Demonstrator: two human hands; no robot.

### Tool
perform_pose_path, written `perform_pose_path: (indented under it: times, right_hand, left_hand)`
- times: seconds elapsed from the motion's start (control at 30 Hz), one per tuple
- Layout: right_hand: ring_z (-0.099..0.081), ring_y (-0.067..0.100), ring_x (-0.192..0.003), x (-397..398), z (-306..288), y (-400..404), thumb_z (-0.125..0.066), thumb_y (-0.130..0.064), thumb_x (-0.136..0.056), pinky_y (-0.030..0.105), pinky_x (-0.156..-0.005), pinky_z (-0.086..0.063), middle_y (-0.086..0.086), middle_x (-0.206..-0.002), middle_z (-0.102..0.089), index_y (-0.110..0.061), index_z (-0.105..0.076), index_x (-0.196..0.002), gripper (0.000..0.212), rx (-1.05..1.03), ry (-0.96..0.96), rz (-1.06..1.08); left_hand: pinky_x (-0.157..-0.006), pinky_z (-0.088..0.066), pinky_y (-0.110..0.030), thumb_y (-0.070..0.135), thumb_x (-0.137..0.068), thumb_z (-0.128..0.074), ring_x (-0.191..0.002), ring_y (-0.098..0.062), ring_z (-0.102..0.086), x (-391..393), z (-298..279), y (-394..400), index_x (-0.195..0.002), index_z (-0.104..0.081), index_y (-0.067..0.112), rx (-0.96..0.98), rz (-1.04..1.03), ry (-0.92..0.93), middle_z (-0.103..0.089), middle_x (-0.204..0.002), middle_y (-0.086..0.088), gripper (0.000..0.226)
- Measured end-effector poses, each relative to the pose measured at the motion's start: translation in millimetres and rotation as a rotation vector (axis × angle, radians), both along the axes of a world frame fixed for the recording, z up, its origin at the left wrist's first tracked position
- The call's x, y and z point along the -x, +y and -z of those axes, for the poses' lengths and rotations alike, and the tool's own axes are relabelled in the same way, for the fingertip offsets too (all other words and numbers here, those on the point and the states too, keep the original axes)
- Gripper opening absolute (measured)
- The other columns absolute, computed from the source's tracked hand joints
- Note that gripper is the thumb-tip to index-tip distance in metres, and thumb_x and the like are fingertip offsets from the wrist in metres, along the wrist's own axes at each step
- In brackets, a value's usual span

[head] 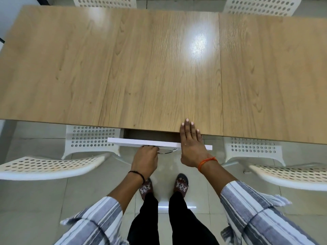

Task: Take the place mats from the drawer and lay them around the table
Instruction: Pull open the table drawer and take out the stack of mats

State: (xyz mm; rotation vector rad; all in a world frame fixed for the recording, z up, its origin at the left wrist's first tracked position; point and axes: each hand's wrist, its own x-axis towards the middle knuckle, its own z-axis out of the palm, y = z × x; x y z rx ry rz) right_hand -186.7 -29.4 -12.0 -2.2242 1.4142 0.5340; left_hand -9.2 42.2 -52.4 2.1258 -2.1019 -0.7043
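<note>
White drawer point(159, 143) front, slightly ajar

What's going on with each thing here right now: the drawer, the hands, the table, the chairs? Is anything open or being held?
drawer: pulled partly open; contents hidden.
drawer handle: gripped by the left hand.
left hand: fingers curled round the handle.
right hand: flat, fingers straight, resting on the table edge.
table: bare wood top, no mats laid yet.
chairs: pushed in at the table.
</note>
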Motion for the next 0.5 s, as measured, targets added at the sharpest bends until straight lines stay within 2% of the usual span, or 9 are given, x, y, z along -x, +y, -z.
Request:
perform_pose_path:
  times: [0.07, 0.13, 0.17, 0.23, 0.33, 0.4, 0.47, 0.5]
  right_hand:
    - [0.031, 0.035, -0.144, 0.3, 1.0, 1.4, -0.049, -0.015, -0.089, 0.046, -0.121, 0.011, 0.019, -0.154, 0.037, 0.000, 0.027, -0.148, 0.097, 0.013, -0.008, 0.000]
    - [0.030, 0.035, -0.145, 1.6, 1.5, 3.1, -0.048, -0.014, -0.089, 0.046, -0.120, 0.012, 0.018, -0.155, 0.035, 0.000, 0.026, -0.149, 0.096, 0.026, -0.019, -0.002]
    - [0.029, 0.035, -0.145, 2.2, 1.7, 3.2, -0.047, -0.013, -0.089, 0.045, -0.121, 0.011, 0.019, -0.156, 0.034, -0.001, 0.025, -0.149, 0.094, 0.034, -0.022, -0.003]
    - [0.027, 0.035, -0.146, 4.3, 1.7, 5.2, -0.043, -0.010, -0.090, 0.045, -0.122, 0.010, 0.019, -0.157, 0.031, -0.003, 0.023, -0.151, 0.090, 0.060, -0.039, -0.014]
    - [0.024, 0.033, -0.148, 9.5, 6.1, 17.5, -0.039, -0.003, -0.091, 0.043, -0.122, 0.008, 0.014, -0.160, 0.027, -0.010, 0.016, -0.154, 0.084, 0.140, -0.135, -0.028]
    - [0.019, 0.030, -0.150, 14.0, 10.8, 37.0, -0.040, 0.002, -0.089, 0.043, -0.122, -0.002, 0.009, -0.163, 0.020, -0.014, 0.003, -0.157, 0.082, 0.152, -0.222, -0.033]
    - [0.005, 0.027, -0.153, 17.5, 13.7, 62.1, -0.041, 0.002, -0.090, 0.043, -0.121, -0.009, 0.005, -0.166, 0.006, -0.018, -0.006, -0.158, 0.079, 0.090, -0.245, -0.035]
    - [-0.008, 0.026, -0.152, 17.8, 14.6, 74.0, -0.042, -0.001, -0.090, 0.044, -0.121, -0.012, 0.004, -0.166, -0.006, -0.018, -0.010, -0.157, 0.077, 0.071, -0.231, -0.028]
  left_hand:
    - [-0.079, -0.047, -0.036, 0.012, -0.081, -0.065, -0.086, -0.025, -0.061, -2.7, -6.4, 11.5, -0.098, -0.069, 0.014, 0.194, -0.022, -0.061, -0.067, -0.090, -0.003, 0.017]
    - [-0.078, -0.047, -0.036, 0.015, -0.080, -0.067, -0.089, -0.025, -0.056, -6.1, -13.9, 15.5, -0.101, -0.065, 0.012, 0.307, -0.034, -0.104, -0.061, -0.095, -0.005, 0.021]
    - [-0.083, -0.049, -0.037, 0.016, -0.079, -0.068, -0.094, -0.025, -0.056, -9.3, -16.9, 13.0, -0.106, -0.065, 0.010, 0.298, -0.025, -0.113, -0.061, -0.101, -0.006, 0.027]
    - [-0.091, -0.049, -0.039, 0.014, -0.081, -0.068, -0.105, -0.027, -0.058, -15.1, -20.7, 6.2, -0.114, -0.065, 0.011, 0.170, -0.011, -0.113, -0.063, -0.111, -0.007, 0.033]
    - [-0.081, -0.050, -0.036, 0.009, -0.087, -0.059, -0.101, -0.026, -0.061, -18.9, -26.7, -4.4, -0.111, -0.069, 0.019, -0.052, -0.082, -0.056, -0.069, -0.105, -0.004, 0.028]
    - [-0.077, -0.052, -0.035, 0.010, -0.087, -0.058, -0.097, -0.027, -0.063, -20.3, -29.6, -9.3, -0.107, -0.071, 0.022, -0.130, -0.089, -0.079, -0.071, -0.099, -0.005, 0.026]
    - [-0.080, -0.053, -0.035, 0.013, -0.086, -0.063, -0.097, -0.026, -0.064, -22.4, -31.8, -10.5, -0.106, -0.073, 0.025, -0.188, -0.094, -0.064, -0.072, -0.100, -0.003, 0.026]
    - [-0.082, -0.053, -0.035, 0.014, -0.084, -0.065, -0.098, -0.024, -0.064, -24.0, -33.1, -9.7, -0.105, -0.074, 0.026, -0.220, -0.094, -0.057, -0.073, -0.102, -0.002, 0.026]
